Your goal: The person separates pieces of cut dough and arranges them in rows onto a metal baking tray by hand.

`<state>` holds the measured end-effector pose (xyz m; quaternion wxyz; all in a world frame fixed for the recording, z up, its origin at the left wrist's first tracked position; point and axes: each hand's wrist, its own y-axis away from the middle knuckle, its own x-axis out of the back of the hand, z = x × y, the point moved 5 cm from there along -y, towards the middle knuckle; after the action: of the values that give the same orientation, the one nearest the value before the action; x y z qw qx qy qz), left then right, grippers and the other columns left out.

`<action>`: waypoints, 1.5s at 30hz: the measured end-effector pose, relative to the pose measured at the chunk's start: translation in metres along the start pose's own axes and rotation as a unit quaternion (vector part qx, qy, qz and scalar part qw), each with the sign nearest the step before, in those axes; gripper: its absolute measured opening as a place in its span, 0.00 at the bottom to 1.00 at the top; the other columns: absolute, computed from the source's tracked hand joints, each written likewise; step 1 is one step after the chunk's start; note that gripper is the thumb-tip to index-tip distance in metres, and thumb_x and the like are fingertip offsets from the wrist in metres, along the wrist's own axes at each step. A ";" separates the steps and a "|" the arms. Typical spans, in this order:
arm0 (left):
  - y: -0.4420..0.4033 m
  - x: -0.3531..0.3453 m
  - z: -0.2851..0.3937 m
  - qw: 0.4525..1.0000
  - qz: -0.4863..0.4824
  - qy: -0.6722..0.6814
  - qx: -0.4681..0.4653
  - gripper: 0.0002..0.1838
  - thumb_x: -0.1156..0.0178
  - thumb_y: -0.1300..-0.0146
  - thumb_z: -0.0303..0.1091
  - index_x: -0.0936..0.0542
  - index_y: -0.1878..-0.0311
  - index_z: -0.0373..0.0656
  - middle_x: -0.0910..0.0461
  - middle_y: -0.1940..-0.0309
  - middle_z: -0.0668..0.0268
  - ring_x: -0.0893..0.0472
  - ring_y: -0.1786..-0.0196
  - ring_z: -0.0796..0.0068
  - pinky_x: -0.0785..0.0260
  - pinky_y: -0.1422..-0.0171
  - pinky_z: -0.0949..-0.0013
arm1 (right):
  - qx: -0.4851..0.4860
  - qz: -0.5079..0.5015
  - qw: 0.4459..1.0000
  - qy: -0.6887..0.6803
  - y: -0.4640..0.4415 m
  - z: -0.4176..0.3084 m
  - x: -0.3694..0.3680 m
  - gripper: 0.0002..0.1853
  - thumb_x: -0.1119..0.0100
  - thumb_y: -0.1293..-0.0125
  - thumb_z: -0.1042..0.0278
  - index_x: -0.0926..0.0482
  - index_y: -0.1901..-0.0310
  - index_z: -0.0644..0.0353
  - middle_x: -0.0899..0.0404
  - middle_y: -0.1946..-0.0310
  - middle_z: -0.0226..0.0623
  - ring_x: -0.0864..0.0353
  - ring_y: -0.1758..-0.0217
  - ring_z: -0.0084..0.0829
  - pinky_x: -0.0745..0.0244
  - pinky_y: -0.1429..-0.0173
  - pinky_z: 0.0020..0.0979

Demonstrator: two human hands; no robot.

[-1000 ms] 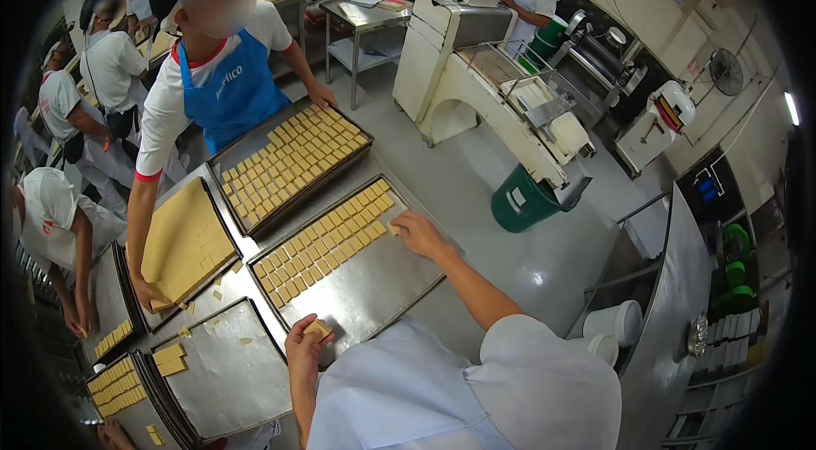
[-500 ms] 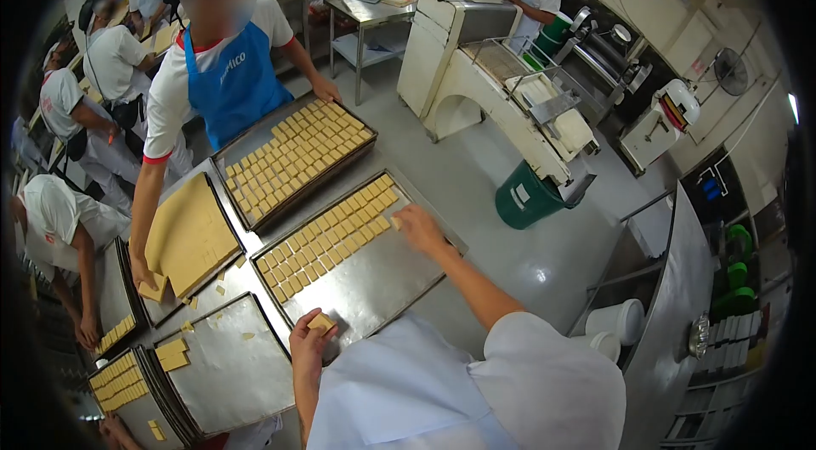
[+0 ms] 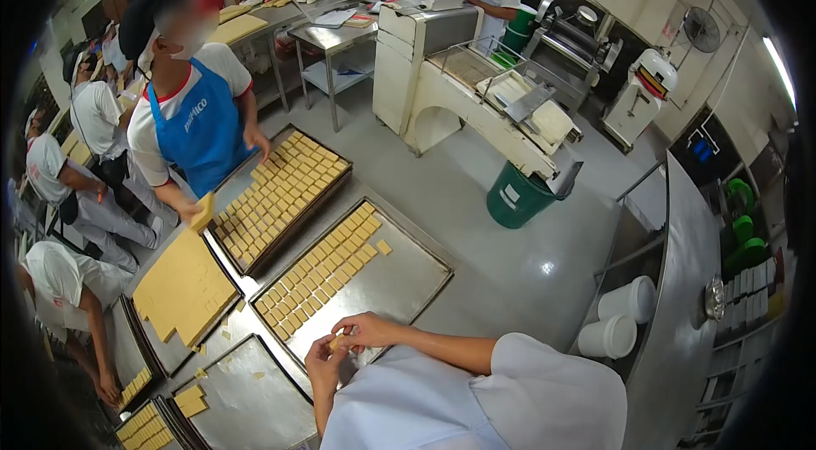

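Observation:
Close to my body, at the near edge of a metal tray (image 3: pixel 408 276), my left hand (image 3: pixel 325 362) and my right hand (image 3: pixel 367 331) meet. Both sets of fingers are closed around small dough pieces (image 3: pixel 339 340), mostly hidden by the fingers. Rows of small rectangular dough pieces (image 3: pixel 314 271) cover the far left part of this tray. One single piece (image 3: pixel 384 247) lies just apart from the rows, towards the right.
Across the trays, a person in a blue apron (image 3: pixel 200 123) holds a dough slab (image 3: pixel 202 212) beside a filled tray (image 3: pixel 280 195). A large dough sheet (image 3: pixel 183 284) lies at left. A green bin (image 3: pixel 517 195) stands beyond, below a white machine (image 3: pixel 438 67).
My right hand has come back from the tray's far right to my left hand, leaving a piece there. The co-worker has lifted a slab towards the filled tray. The view has shifted.

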<state>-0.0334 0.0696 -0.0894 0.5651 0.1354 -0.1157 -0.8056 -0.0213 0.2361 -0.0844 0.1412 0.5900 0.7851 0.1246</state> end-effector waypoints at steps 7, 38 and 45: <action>-0.002 -0.019 0.014 0.999 -0.039 0.023 0.015 0.21 0.29 0.38 0.28 0.23 0.45 0.28 0.19 0.52 0.54 0.17 0.56 0.69 0.17 0.53 0.67 | 0.005 0.038 0.999 -0.015 0.007 0.012 0.015 0.12 0.37 0.27 0.62 0.18 0.49 0.60 0.16 0.66 0.32 0.19 0.71 0.20 0.21 0.68 0.23; -0.098 -0.255 0.050 0.994 -0.105 0.028 -0.002 0.11 0.29 0.38 0.27 0.23 0.59 0.37 0.22 0.71 0.67 0.23 0.73 0.80 0.31 0.70 0.76 | 0.126 0.165 0.972 -0.109 0.104 -0.007 0.237 0.16 0.43 0.24 0.66 0.21 0.40 0.63 0.25 0.49 0.38 0.14 0.58 0.28 0.15 0.54 0.28; -0.094 -0.269 0.050 0.995 -0.094 0.023 -0.003 0.11 0.32 0.38 0.23 0.25 0.56 0.38 0.23 0.66 0.66 0.24 0.73 0.80 0.31 0.71 0.75 | 0.108 0.157 0.976 -0.107 0.109 -0.003 0.247 0.16 0.41 0.25 0.67 0.21 0.41 0.65 0.21 0.50 0.38 0.13 0.58 0.28 0.14 0.56 0.28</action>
<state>-0.0465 0.3561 -0.0511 0.4899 0.1625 -0.0866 -0.8521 0.0096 0.5029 -0.0601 0.1385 0.7278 0.6716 -0.0037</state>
